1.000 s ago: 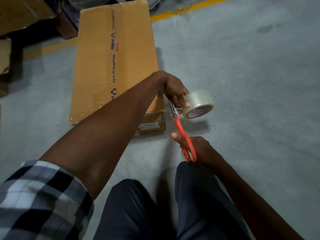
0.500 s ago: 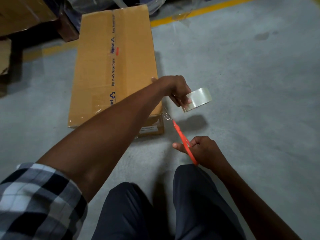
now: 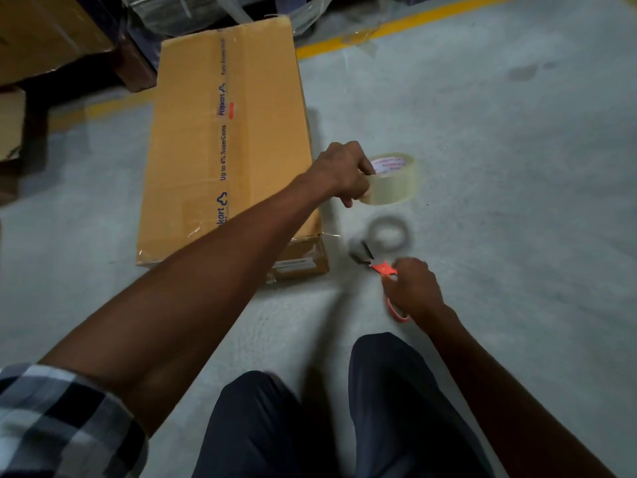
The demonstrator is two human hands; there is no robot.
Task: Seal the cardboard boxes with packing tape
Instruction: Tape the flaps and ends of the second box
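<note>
Left hand point(image 3: 344, 174) grips tape roll point(image 3: 389, 181), held above floor point(image 3: 499, 201) just right of box point(image 3: 224, 132). Right hand point(image 3: 413, 288) curled round orange scissors point(image 3: 382, 269), blurred, blades pointing toward box corner. Box lies flat on floor, printed tape strip along top, clear tape over near end. More cartons point(image 3: 41, 32) stacked at far left. Yellow line point(image 3: 396, 29) on floor behind.

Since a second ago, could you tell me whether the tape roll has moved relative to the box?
Yes. The tape roll, held in the left hand, has swung further away from the cardboard box corner.
</note>
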